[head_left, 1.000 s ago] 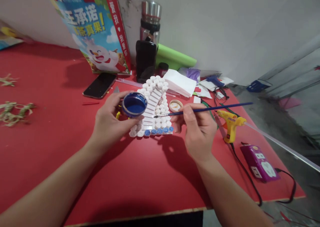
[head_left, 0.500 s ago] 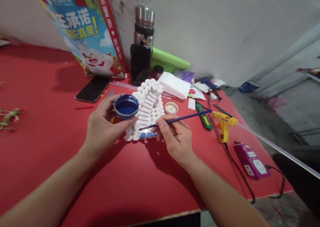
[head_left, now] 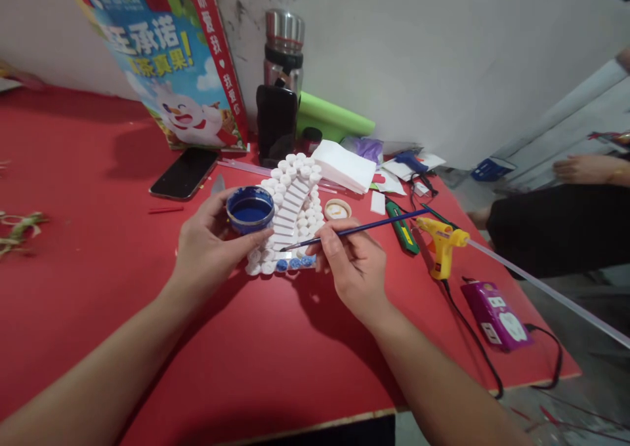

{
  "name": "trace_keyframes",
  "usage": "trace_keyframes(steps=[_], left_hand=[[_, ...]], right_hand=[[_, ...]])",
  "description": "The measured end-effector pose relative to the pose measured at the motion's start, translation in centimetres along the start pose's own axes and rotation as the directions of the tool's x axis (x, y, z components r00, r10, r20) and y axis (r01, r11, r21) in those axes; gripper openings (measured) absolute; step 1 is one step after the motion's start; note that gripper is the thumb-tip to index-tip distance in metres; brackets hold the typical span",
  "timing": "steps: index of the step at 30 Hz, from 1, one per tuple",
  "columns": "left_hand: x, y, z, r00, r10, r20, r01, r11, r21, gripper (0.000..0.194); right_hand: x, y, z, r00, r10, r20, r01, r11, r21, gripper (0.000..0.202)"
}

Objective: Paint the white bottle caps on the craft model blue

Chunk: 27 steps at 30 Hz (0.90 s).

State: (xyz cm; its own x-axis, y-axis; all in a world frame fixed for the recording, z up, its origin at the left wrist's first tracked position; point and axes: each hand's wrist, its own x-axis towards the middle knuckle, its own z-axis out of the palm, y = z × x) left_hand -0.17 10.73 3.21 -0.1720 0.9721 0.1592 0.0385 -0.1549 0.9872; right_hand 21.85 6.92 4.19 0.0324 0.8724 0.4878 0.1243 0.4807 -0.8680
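Note:
My left hand (head_left: 204,246) is closed around a small jar of blue paint (head_left: 250,210), its open mouth facing me. Between the fingers of my right hand (head_left: 352,269) is a slender dark-blue paintbrush (head_left: 369,225), its tip pointing left over the lower part of a white craft model (head_left: 290,213). The model has a curved flight of steps edged by rounded white pieces. Several pieces along its near edge (head_left: 295,263) are blue. Whether the bristles touch the model I cannot tell. Right of the model lies a round lid (head_left: 337,210) with its inside up.
On the red table (head_left: 236,367) stand a steel bottle (head_left: 284,46), an upright phone (head_left: 276,121) and a printed bag (head_left: 172,72). A yellow glue gun (head_left: 441,246), green cutter (head_left: 402,228) and purple power strip (head_left: 497,316) lie rightward. Another person's hand (head_left: 585,170) shows far right.
My right hand and the brush have shifted slightly right, and the brush tip has moved right and a little up. Another person has come into view at the right.

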Motion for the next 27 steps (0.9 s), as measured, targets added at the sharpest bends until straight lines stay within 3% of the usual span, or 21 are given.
trace_keyframes(steps=[9,27], left_hand=[[0.1,0.1,-0.2,1.0,0.017,0.012,-0.017,1.0,0.003,0.067],[0.0,0.3,-0.3,0.999,0.013,0.037,-0.013,1.0,0.001,0.064]], right_hand=[[-0.6,-0.6,0.4,0.971,-0.173,0.167,0.199,0.968,-0.156,0.015],[-0.9,-0.6,0.9,0.952,-0.177,0.251,0.22,0.963,-0.155,0.014]])
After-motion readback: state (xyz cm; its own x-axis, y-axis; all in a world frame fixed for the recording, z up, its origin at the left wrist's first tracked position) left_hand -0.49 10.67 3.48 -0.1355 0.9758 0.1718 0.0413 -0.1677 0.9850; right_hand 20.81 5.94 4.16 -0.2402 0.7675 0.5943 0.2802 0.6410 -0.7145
